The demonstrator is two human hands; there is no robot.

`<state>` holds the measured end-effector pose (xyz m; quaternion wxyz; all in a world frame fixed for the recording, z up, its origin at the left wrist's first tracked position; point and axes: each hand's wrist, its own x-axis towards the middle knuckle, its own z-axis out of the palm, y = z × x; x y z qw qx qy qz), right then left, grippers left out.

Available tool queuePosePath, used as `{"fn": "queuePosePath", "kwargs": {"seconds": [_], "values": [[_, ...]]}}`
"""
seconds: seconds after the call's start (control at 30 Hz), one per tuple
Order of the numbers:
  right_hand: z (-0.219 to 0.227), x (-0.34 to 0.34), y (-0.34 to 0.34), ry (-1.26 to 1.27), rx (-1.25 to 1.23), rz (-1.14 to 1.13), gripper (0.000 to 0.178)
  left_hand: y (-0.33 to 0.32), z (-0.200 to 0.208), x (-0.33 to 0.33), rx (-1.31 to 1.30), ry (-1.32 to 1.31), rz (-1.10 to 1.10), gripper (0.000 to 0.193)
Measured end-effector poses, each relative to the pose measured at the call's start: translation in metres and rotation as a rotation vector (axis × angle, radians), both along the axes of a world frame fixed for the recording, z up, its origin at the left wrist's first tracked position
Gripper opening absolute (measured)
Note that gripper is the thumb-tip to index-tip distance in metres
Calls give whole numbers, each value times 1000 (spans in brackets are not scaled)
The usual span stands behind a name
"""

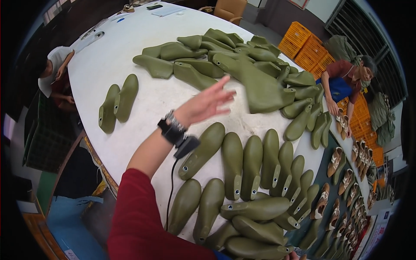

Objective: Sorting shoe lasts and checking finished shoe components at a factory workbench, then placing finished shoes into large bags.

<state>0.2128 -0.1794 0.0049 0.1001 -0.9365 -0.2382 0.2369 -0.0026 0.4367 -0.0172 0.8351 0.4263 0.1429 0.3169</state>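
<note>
My left hand [208,103] reaches over the white table with fingers apart and nothing in them. Just beyond its fingertips is a large green shoe last [262,89], blurred, over the edge of a heap of shoe lasts [197,71]. It looks apart from the hand. Only some fingers of my right hand [294,255] show at the lower edge, curled at the end of a green shoe last [255,248]; the rest is cut off. Between my arms, several shoe lasts [252,162] lie in a row, with others piled below them.
Two shoe lasts [125,99] lie apart on the white table [97,65]. At right, patterned shoes [320,201] stand on a dark green surface. A co-worker [346,82] handles shoes near orange crates [310,47]; another person [56,71] sits at left. A black cable [170,195] hangs from my left wrist.
</note>
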Motion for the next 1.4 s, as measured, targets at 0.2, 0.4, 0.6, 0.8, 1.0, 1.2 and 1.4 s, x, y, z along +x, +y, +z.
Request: {"fn": "queuePosePath", "kwargs": {"seconds": [0.2,0.4,0.6,0.8,1.0,1.2,1.4], "values": [[10,-10,0,-63,66,2,34,112,-61,-96,1174,1566,1059,55],[-3,-8,-8,40,-33,-4,31,83,-93,-258,368,2294,887,54],[-10,2,-1,1,38,53,24,47,-102,-260,933,2042,849,50],[-8,1,2,-49,104,58,22,-101,-75,-204,1048,1583,141,43],[-13,5,-5,-100,40,95,29,-49,-72,-260,1187,1582,966,42],[-21,5,-13,-219,20,155,28,-35,-108,-235,467,1174,553,62],[-14,-1,-15,-102,155,128,23,-89,-92,-180,791,1453,519,59]]}}
